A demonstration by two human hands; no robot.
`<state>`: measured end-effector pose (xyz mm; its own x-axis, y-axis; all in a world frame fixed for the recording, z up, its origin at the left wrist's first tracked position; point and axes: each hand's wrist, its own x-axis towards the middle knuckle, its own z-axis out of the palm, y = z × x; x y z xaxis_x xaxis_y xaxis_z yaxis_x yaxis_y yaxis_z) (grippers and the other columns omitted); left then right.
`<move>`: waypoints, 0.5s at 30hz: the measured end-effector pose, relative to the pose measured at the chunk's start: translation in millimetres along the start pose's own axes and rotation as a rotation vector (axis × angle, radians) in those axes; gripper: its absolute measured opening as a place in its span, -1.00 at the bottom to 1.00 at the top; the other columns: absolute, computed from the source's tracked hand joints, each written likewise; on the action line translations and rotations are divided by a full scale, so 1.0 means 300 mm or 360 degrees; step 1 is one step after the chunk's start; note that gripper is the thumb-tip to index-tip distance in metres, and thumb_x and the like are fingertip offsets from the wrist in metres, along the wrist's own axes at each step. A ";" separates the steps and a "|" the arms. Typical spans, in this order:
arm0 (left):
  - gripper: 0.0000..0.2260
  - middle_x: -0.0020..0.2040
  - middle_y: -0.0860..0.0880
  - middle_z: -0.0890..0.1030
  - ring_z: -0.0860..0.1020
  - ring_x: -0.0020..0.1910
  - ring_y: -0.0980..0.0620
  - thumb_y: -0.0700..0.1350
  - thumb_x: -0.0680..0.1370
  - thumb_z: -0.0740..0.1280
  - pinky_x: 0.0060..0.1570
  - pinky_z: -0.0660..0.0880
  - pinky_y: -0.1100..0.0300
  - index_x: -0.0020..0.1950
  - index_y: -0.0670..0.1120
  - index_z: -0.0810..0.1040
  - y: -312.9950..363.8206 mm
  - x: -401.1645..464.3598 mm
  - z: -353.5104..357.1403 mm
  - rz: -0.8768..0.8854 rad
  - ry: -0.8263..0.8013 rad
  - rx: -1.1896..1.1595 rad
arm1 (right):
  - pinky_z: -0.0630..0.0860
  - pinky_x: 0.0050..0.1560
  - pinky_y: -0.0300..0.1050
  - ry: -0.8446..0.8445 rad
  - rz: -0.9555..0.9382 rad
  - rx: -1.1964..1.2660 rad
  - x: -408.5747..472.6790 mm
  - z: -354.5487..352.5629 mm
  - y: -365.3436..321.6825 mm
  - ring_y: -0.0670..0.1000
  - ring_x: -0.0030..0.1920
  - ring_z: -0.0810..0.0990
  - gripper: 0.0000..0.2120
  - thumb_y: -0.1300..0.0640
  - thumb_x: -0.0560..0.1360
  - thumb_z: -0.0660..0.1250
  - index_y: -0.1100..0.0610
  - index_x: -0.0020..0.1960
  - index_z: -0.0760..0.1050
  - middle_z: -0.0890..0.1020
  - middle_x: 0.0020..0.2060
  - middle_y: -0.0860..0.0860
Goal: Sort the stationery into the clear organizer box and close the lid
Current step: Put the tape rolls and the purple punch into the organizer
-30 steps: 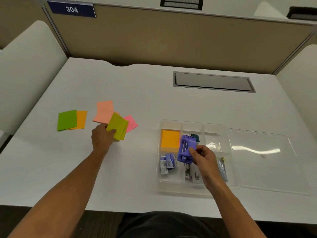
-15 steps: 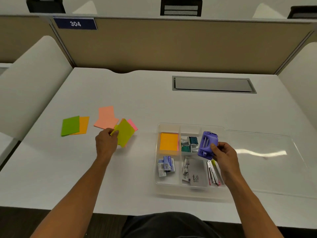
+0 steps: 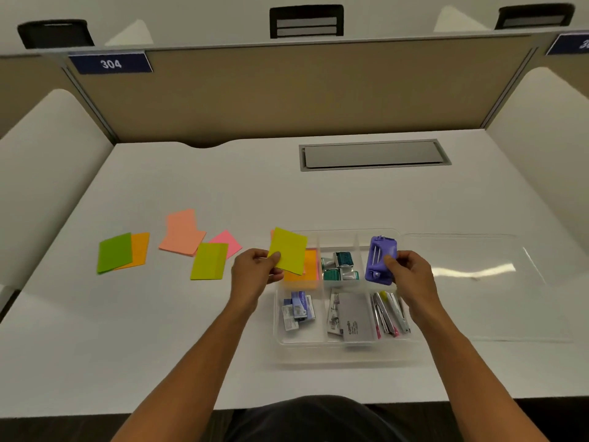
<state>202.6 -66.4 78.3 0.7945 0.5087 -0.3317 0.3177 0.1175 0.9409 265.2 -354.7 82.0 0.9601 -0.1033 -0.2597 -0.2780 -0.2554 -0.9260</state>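
The clear organizer box lies open on the white desk, its lid flat to the right. My left hand pinches a yellow-green sticky pad above the box's back-left compartment, over an orange pad. My right hand grips a purple hole punch over the back-right compartment. Inside lie teal stamps, staple boxes, a grey case and pens.
Loose pads lie on the desk to the left: a yellow-green one, a pink one, salmon ones, and green over orange. A grey cable hatch sits behind the box. Partitions wall the desk.
My left hand carried the yellow-green pad right, from the loose pads to above the box. My right hand moved the purple punch from the box's middle to its back-right compartment.
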 end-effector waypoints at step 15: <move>-0.73 -0.15 -0.15 0.67 0.68 -0.26 0.03 -0.26 0.56 0.33 -0.22 0.61 0.28 0.26 -0.26 0.51 -0.075 -0.019 0.113 0.0051 -0.0112 0.0664 | 0.37 -0.37 -0.24 -0.0112 0.0014 -0.0693 0.127 0.069 -0.020 -0.05 -0.27 0.52 -0.91 0.12 0.60 0.25 0.15 0.01 0.45 0.58 -0.11 0.10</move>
<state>208.4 -100.8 56.7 0.8362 0.4454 -0.3199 0.4628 -0.2603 0.8474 304.0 -337.3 72.2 0.9532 -0.0452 -0.2990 -0.2579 -0.6377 -0.7258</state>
